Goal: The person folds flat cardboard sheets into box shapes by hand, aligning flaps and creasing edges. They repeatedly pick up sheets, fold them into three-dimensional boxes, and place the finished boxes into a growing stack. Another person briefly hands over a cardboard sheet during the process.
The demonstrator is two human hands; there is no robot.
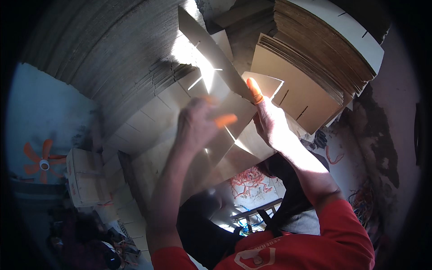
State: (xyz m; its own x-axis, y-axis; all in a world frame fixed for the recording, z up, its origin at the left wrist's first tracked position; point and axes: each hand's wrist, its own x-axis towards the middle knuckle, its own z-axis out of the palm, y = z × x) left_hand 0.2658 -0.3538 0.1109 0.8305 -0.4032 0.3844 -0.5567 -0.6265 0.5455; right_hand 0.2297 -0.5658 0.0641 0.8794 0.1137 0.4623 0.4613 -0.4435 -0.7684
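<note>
My right hand [270, 118], with an orange finger cot on its thumb, grips a slotted cardboard strip [219, 54] near its lower end. The strip rises at a slant toward the top of the view, standing on edge. Other slotted cardboard pieces [233, 111] stand crosswise against it, and bright light falls between them. My left hand [197, 118] is blurred over these pieces, with orange cots on its thumb and another finger. Whether it holds a piece cannot be made out. Beneath both hands lies a flat cardboard surface [152, 158].
Tall cardboard stacks stand at the left [111, 44] and right [314, 44], with slotted sheets [287, 81] leaning by the right one. An orange-bladed fan [44, 164] and a cardboard box [87, 177] are at far left. Reddish strips [248, 182] lie on the floor near my legs.
</note>
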